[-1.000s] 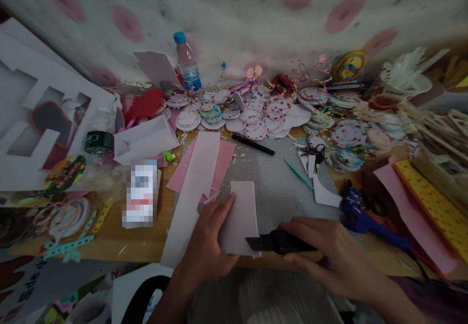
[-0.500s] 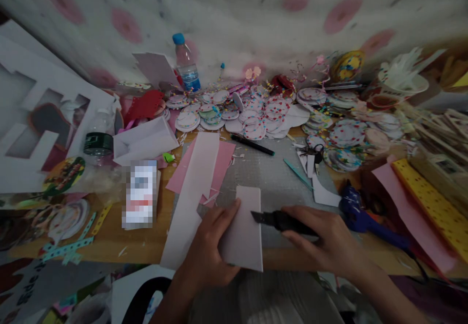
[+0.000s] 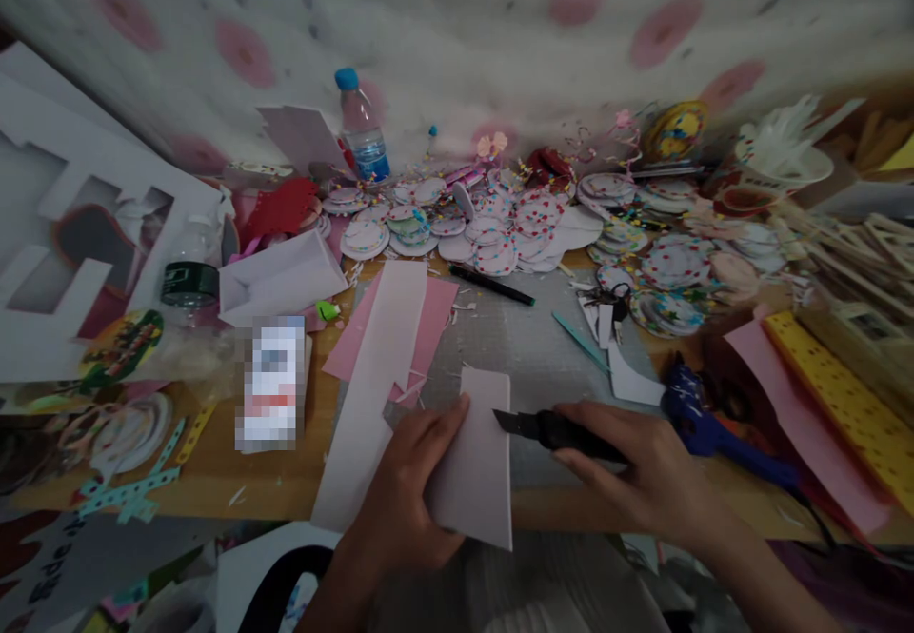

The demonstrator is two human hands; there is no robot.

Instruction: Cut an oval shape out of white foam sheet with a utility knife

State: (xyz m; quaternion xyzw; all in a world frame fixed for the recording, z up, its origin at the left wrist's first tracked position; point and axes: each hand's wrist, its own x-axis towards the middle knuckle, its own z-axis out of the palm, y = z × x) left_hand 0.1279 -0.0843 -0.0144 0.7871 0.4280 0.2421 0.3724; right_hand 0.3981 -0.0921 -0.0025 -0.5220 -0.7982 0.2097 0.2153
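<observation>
My left hand (image 3: 418, 481) grips a white foam board piece (image 3: 482, 462) by its left side, thumb on top and fingers underneath. The piece reaches out past the table's front edge. In my right hand (image 3: 628, 462) is a black utility knife (image 3: 582, 435), its dark blade pointing left over the right edge of the board piece. Whether the blade touches the board I cannot tell. Left of the piece, a long white board strip (image 3: 375, 405) lies across a pink sheet (image 3: 437, 328). Beneath them is a grey cutting mat (image 3: 492, 324).
A black pen (image 3: 492, 285) lies on the mat's far part. Behind it pile decorated paper discs (image 3: 492, 224). At right is a blue glue gun (image 3: 714, 424); keys (image 3: 620, 307) lie nearby. Bottles (image 3: 364, 133), a folded white box (image 3: 282, 276) and a blurred-out phone-like object (image 3: 271, 385) are left.
The board piece and my left hand have shifted slightly toward me, the near end tilting lower. The knife stays at almost the same spot by the right edge.
</observation>
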